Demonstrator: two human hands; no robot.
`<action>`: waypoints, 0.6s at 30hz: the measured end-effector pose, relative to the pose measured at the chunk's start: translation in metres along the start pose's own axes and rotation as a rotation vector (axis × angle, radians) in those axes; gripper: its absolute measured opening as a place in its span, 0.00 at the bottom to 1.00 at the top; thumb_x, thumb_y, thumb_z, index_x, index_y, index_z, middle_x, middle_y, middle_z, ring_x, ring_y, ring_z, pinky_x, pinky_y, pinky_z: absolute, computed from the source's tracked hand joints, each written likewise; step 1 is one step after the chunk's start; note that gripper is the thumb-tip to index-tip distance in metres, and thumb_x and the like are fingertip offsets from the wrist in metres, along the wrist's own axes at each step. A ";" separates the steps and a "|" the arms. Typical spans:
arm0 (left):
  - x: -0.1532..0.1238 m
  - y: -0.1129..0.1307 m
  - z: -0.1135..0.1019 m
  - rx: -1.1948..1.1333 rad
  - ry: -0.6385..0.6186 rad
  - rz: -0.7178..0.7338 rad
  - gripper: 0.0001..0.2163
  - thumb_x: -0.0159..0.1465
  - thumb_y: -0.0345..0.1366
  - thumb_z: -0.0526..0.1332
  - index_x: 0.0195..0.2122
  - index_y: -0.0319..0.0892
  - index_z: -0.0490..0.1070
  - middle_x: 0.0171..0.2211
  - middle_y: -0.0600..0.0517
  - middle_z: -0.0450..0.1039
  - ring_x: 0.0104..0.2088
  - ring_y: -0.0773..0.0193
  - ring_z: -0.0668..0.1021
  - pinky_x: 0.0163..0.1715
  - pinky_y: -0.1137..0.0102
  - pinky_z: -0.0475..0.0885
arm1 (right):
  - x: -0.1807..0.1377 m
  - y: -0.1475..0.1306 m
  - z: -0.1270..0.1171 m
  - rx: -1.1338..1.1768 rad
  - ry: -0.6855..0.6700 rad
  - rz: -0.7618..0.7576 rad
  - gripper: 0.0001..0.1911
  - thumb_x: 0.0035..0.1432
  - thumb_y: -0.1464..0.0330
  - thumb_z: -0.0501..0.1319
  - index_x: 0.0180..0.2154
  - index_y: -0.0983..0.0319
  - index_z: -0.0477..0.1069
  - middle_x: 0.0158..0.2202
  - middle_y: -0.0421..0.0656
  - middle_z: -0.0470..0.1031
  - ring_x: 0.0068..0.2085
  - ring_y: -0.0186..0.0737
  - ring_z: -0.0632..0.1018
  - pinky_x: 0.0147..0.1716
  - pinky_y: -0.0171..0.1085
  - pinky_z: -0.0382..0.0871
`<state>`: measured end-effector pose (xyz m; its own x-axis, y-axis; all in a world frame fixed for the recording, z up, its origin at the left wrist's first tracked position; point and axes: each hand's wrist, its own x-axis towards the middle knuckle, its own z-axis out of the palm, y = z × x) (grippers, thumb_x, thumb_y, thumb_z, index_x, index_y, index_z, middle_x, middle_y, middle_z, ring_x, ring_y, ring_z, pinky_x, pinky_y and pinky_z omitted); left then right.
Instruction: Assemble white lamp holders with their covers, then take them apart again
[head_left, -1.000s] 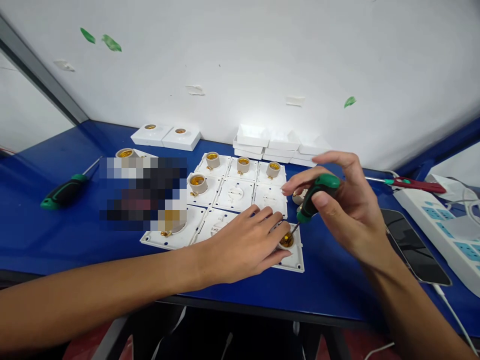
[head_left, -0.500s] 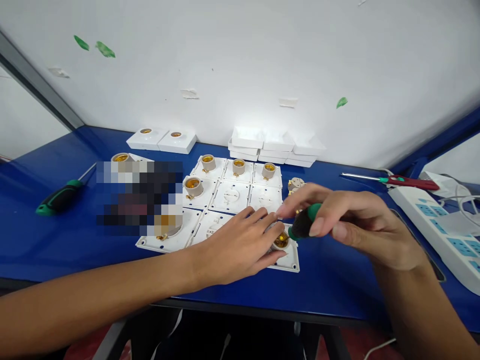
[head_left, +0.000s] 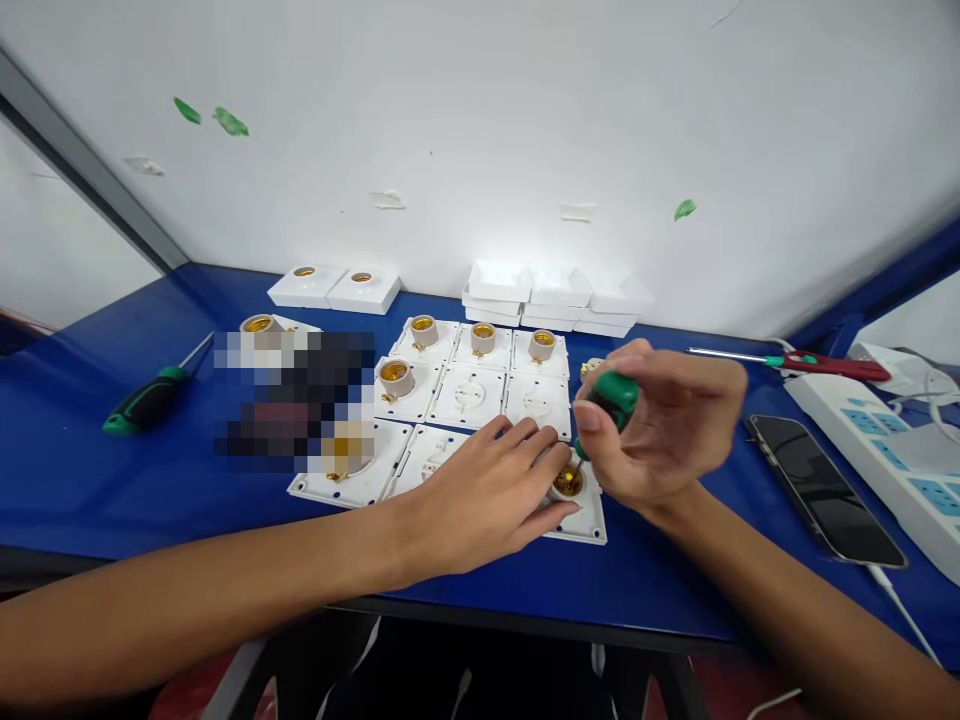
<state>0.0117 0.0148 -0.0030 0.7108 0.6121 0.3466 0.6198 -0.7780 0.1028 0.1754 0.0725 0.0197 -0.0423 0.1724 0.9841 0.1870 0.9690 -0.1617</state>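
Note:
My left hand [head_left: 491,490] lies over a white square plate [head_left: 592,515] and pinches the beige lamp socket [head_left: 566,484] with a brass inside that sits on it. My right hand [head_left: 660,425] is closed round the green and black handle of a screwdriver [head_left: 609,402]. The tool stands nearly upright, its tip down in the socket. Behind them lies a grid of more white plates [head_left: 469,385], several with sockets [head_left: 395,376] fitted.
A second green screwdriver [head_left: 146,400] lies at the left of the blue table [head_left: 90,470]. A red-handled screwdriver [head_left: 806,362], a phone [head_left: 825,490] and a white power strip [head_left: 885,455] lie at the right. Stacked white covers [head_left: 555,295] stand by the wall. A blurred patch hides part of the left.
My right hand dropped low with the screwdriver lying almost flat, then rose and swung it upright over the socket. My left hand has stayed on the socket.

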 end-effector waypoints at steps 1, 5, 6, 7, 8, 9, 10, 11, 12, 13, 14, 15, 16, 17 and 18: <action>0.000 0.000 0.000 0.002 0.000 0.005 0.15 0.76 0.47 0.55 0.48 0.38 0.70 0.46 0.42 0.79 0.50 0.48 0.79 0.51 0.54 0.73 | -0.001 0.000 -0.002 -0.010 0.013 -0.010 0.25 0.57 0.71 0.68 0.56 0.52 0.71 0.33 0.37 0.73 0.23 0.35 0.74 0.21 0.41 0.69; 0.001 -0.002 -0.002 0.003 -0.045 0.008 0.16 0.76 0.47 0.54 0.50 0.38 0.70 0.48 0.43 0.77 0.50 0.49 0.78 0.50 0.54 0.73 | 0.000 0.000 -0.011 -0.030 0.017 0.008 0.16 0.64 0.70 0.61 0.53 0.53 0.73 0.30 0.38 0.71 0.25 0.39 0.79 0.21 0.41 0.72; 0.001 -0.002 -0.002 0.003 -0.059 0.007 0.16 0.76 0.47 0.54 0.50 0.38 0.70 0.47 0.44 0.77 0.49 0.50 0.78 0.49 0.55 0.73 | 0.000 0.000 -0.013 0.000 -0.001 0.048 0.14 0.67 0.69 0.59 0.52 0.54 0.73 0.31 0.40 0.73 0.27 0.41 0.80 0.21 0.42 0.73; 0.002 -0.002 -0.002 0.004 -0.068 0.006 0.16 0.76 0.47 0.54 0.50 0.38 0.70 0.47 0.45 0.77 0.49 0.50 0.78 0.49 0.55 0.73 | 0.000 0.000 -0.014 0.044 -0.032 0.092 0.13 0.69 0.69 0.56 0.52 0.54 0.74 0.33 0.43 0.76 0.28 0.42 0.81 0.21 0.43 0.73; 0.002 -0.002 -0.002 0.006 -0.073 0.006 0.16 0.76 0.47 0.54 0.49 0.38 0.70 0.46 0.45 0.77 0.49 0.50 0.77 0.49 0.55 0.73 | 0.000 0.000 -0.015 0.084 -0.056 0.127 0.14 0.70 0.69 0.54 0.52 0.54 0.74 0.35 0.44 0.78 0.29 0.44 0.81 0.22 0.44 0.74; 0.002 -0.002 -0.002 0.008 -0.072 0.006 0.16 0.76 0.47 0.54 0.49 0.38 0.70 0.47 0.45 0.76 0.49 0.50 0.77 0.48 0.56 0.73 | 0.000 0.001 -0.016 0.101 -0.068 0.134 0.14 0.70 0.69 0.54 0.52 0.55 0.74 0.37 0.46 0.79 0.30 0.44 0.81 0.23 0.45 0.74; 0.002 -0.002 -0.002 0.010 -0.070 0.006 0.16 0.76 0.47 0.54 0.49 0.38 0.70 0.47 0.45 0.76 0.49 0.50 0.77 0.48 0.56 0.72 | 0.000 0.002 -0.016 0.087 -0.060 0.114 0.14 0.70 0.69 0.55 0.52 0.55 0.74 0.37 0.46 0.79 0.32 0.45 0.81 0.25 0.47 0.74; 0.002 -0.002 -0.002 0.012 -0.067 0.006 0.16 0.76 0.47 0.54 0.49 0.38 0.69 0.47 0.45 0.76 0.49 0.50 0.77 0.48 0.56 0.72 | 0.001 0.002 -0.016 0.049 -0.038 0.079 0.13 0.69 0.69 0.58 0.52 0.55 0.75 0.36 0.45 0.78 0.32 0.46 0.80 0.27 0.47 0.74; 0.001 -0.002 -0.002 0.014 -0.065 0.007 0.16 0.76 0.48 0.54 0.49 0.38 0.69 0.47 0.45 0.76 0.49 0.50 0.77 0.48 0.56 0.72 | 0.002 0.003 -0.016 -0.001 -0.008 0.039 0.13 0.66 0.69 0.61 0.51 0.55 0.76 0.35 0.44 0.77 0.33 0.46 0.79 0.28 0.47 0.73; 0.001 -0.002 -0.002 0.014 -0.065 0.008 0.16 0.76 0.48 0.54 0.49 0.38 0.69 0.47 0.45 0.76 0.49 0.50 0.77 0.48 0.56 0.72 | 0.003 0.003 -0.016 -0.049 0.005 0.011 0.13 0.64 0.70 0.63 0.50 0.54 0.76 0.33 0.43 0.77 0.33 0.46 0.78 0.28 0.47 0.72; 0.001 -0.002 -0.002 0.015 -0.066 0.010 0.16 0.76 0.48 0.54 0.49 0.38 0.70 0.47 0.45 0.76 0.49 0.50 0.77 0.48 0.56 0.72 | 0.004 0.003 -0.016 -0.078 0.004 0.000 0.14 0.63 0.72 0.65 0.49 0.54 0.77 0.33 0.42 0.77 0.33 0.45 0.78 0.29 0.46 0.72; 0.001 -0.002 -0.002 0.015 -0.067 0.012 0.16 0.76 0.48 0.54 0.49 0.38 0.70 0.48 0.45 0.76 0.49 0.50 0.77 0.48 0.56 0.72 | 0.005 0.002 -0.016 -0.082 -0.004 0.013 0.15 0.64 0.73 0.64 0.50 0.54 0.77 0.33 0.42 0.78 0.32 0.44 0.78 0.28 0.45 0.71; 0.001 -0.002 -0.003 0.015 -0.067 0.012 0.17 0.76 0.48 0.54 0.49 0.38 0.70 0.48 0.45 0.76 0.49 0.50 0.77 0.48 0.56 0.72 | 0.005 0.002 -0.016 -0.065 -0.006 0.044 0.16 0.65 0.74 0.62 0.52 0.54 0.77 0.35 0.42 0.79 0.32 0.43 0.78 0.28 0.45 0.71; 0.001 -0.002 -0.003 0.015 -0.064 0.012 0.17 0.76 0.48 0.54 0.49 0.38 0.70 0.48 0.45 0.76 0.49 0.51 0.77 0.48 0.56 0.72 | 0.005 0.001 -0.016 -0.037 -0.007 0.071 0.17 0.67 0.74 0.60 0.54 0.55 0.76 0.37 0.43 0.80 0.31 0.42 0.79 0.28 0.44 0.72; 0.001 -0.003 -0.003 0.015 -0.061 0.010 0.17 0.76 0.48 0.54 0.50 0.38 0.70 0.48 0.45 0.76 0.49 0.51 0.77 0.48 0.56 0.72 | 0.005 0.001 -0.016 -0.008 -0.004 0.085 0.18 0.68 0.74 0.58 0.55 0.55 0.76 0.39 0.43 0.80 0.31 0.41 0.80 0.28 0.44 0.73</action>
<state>0.0099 0.0171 -0.0001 0.7358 0.6119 0.2900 0.6169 -0.7824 0.0857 0.1912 0.0717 0.0257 -0.0294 0.2548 0.9666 0.1977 0.9493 -0.2442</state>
